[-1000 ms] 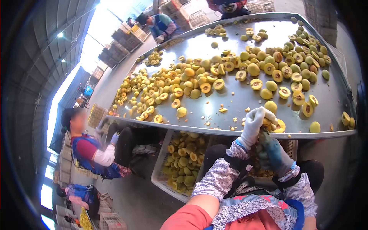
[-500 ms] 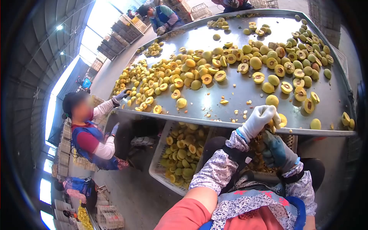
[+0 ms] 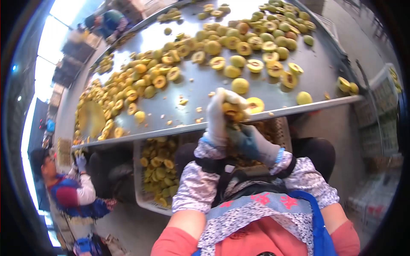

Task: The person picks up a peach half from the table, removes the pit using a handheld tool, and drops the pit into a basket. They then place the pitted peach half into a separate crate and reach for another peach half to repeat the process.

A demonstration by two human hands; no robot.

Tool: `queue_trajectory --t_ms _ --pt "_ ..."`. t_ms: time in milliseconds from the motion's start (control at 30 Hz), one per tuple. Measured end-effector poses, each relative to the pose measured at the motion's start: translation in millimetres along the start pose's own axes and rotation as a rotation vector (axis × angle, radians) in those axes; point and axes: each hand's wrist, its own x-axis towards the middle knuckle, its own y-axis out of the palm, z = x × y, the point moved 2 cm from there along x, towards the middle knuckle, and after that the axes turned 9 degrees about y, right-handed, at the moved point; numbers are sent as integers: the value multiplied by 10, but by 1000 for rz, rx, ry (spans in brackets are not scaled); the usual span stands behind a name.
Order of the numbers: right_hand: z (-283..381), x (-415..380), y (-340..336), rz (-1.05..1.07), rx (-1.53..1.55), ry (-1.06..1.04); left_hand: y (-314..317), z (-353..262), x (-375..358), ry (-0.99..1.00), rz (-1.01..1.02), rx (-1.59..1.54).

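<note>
My left hand [image 3: 218, 116], in a white glove, is closed around a cut yellow peach [image 3: 233, 112] at the table's near edge. Just below it, my right hand [image 3: 253, 143], in a teal and grey glove, is curled close to the same fruit. Its fingers are blurred, and whatever they hold is hidden. A halved peach [image 3: 255, 105] lies cut side up on the metal table [image 3: 188, 96] beside my left hand, with a whole peach [image 3: 240, 85] just behind. Under my hands, a crate [image 3: 282, 130] with fruit scraps is partly covered by my arms.
Many whole and halved peaches [image 3: 160, 81] spread across the table. A white crate of halves [image 3: 139, 179] stands below its edge, left of my knees. A co-worker [image 3: 68, 187] sits at the left; another person [image 3: 109, 23] bends at the far side. Stacked crates [image 3: 380, 115] stand right.
My view has swung, so the table and both hands appear further left. My left hand still holds the peach, and my right hand stays close to it. The left co-worker's hands have come together.
</note>
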Motion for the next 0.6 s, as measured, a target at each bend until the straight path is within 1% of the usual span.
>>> queue_trajectory --t_ms 33,67,133,167,200,233,267,300,333,367,400,433,467,500,533,567,600 --pt "94 -36 36 -33 16 -85 91 -26 -43 24 -59 36" --pt "78 -29 17 -76 -80 -128 99 -35 -33 26 3 43" --pt "88 -54 -15 -142 -212 -170 124 -25 -66 96 -71 116" --pt "112 -103 -52 -156 -211 -166 -18 -40 2 63 -108 -6" --pt "152 -167 -69 -152 -395 -133 -73 -69 58 30 -148 -127" --pt "190 -211 -85 -141 -581 -102 -80 -26 64 39 -156 -119" --pt "217 -244 -98 -149 -582 -99 -241 -257 126 94 -182 -45" --pt "207 -263 -111 -119 -642 89 -128 -418 20 226 -306 39" --pt "188 -293 -129 -87 -695 279 -282 -573 -25 318 -253 146" --pt "196 -316 -173 -71 -868 437 -446 -749 -87 354 -303 157" --pt "202 -347 -179 -76 -861 442 -579 -987 -204 394 -374 293" --pt "225 -364 -188 -143 -792 410 -658 -1175 -343 407 -466 394" --pt "265 -378 -206 -210 -726 375 -755 -1351 -470 424 -551 607" --pt "372 -436 -206 -281 -777 298 -1047 -1535 -539 470 -635 910" --pt "370 -440 -207 -284 -772 304 -1020 -1651 -712 318 -753 1172" --pt "368 -428 -205 -268 -758 295 -1322 -1811 -809 440 -680 1725" --pt "361 -420 -213 -256 -745 282 -1207 -1844 -853 517 -780 1780"
